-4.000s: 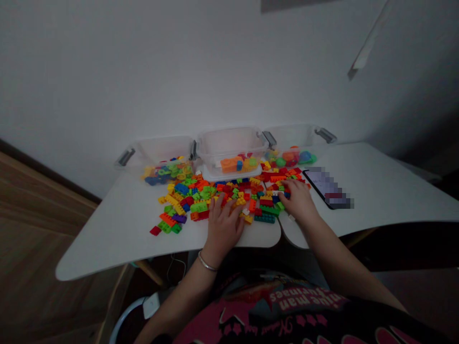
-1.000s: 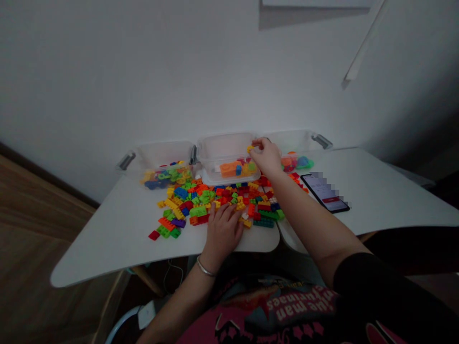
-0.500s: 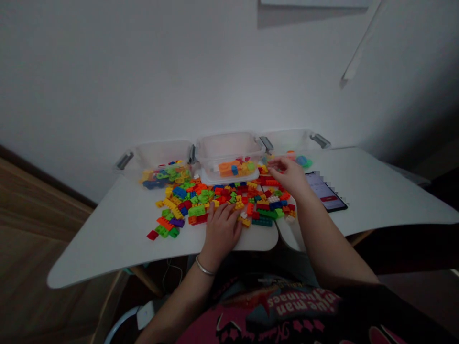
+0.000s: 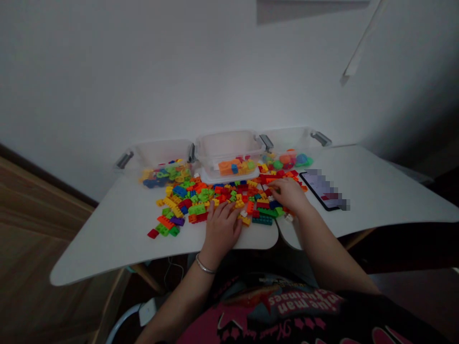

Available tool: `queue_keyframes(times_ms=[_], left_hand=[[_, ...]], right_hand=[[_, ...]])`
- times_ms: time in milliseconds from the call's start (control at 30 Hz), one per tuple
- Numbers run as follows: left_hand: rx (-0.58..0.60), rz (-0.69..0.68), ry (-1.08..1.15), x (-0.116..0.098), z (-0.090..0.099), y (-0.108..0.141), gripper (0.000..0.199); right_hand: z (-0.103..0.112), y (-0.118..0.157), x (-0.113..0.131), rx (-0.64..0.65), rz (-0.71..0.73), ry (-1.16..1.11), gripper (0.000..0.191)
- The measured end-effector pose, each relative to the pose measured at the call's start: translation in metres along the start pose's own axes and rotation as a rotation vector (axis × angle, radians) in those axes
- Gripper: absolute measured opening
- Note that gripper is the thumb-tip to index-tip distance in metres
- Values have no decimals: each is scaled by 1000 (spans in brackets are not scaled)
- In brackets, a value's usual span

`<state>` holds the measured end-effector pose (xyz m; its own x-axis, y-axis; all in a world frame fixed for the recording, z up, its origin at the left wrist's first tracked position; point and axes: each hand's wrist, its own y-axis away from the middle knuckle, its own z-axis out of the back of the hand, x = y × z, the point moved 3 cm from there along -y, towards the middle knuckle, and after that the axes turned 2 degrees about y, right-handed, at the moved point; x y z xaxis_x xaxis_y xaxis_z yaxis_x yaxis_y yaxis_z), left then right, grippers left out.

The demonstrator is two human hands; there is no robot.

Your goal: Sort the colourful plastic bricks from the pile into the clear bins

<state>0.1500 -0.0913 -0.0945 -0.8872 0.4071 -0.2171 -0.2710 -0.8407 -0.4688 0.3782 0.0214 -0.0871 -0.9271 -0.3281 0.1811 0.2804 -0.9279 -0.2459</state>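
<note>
A spread of colourful toy building bricks (image 4: 204, 196) lies across the middle of the white table. My left hand (image 4: 223, 223) rests palm down at the near edge of the pile, fingers spread over yellow and red bricks, holding nothing visible. On the right side of the pile, my right hand (image 4: 289, 195) reaches in low, its thumb and forefinger apart around a bit of green; no brick is seen lifted in it. A long teal brick (image 4: 262, 220) lies between the two hands, close to the table's near edge.
Behind the pile stand clear plastic boxes: a left box (image 4: 161, 153) with mixed pieces, a middle box (image 4: 229, 143) with orange and yellow pieces, and a right box (image 4: 287, 138) with round coloured pieces. A phone (image 4: 317, 188) lies right of my right hand.
My right hand has come down and nearer, from beside the right box to the right part of the brick pile. My left hand has stayed in place.
</note>
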Motion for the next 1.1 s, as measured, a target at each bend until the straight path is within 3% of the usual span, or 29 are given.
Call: queue_keyframes(times_ms=[333,1100], left_hand=[[-5,-9,-2,-1,0,0,31],[-13,-7,-2,0,1,2,31]], right_hand=[[-14,6,-2,-65,-73,28,35],[-15,5,-7,-71,-212,-4,30]])
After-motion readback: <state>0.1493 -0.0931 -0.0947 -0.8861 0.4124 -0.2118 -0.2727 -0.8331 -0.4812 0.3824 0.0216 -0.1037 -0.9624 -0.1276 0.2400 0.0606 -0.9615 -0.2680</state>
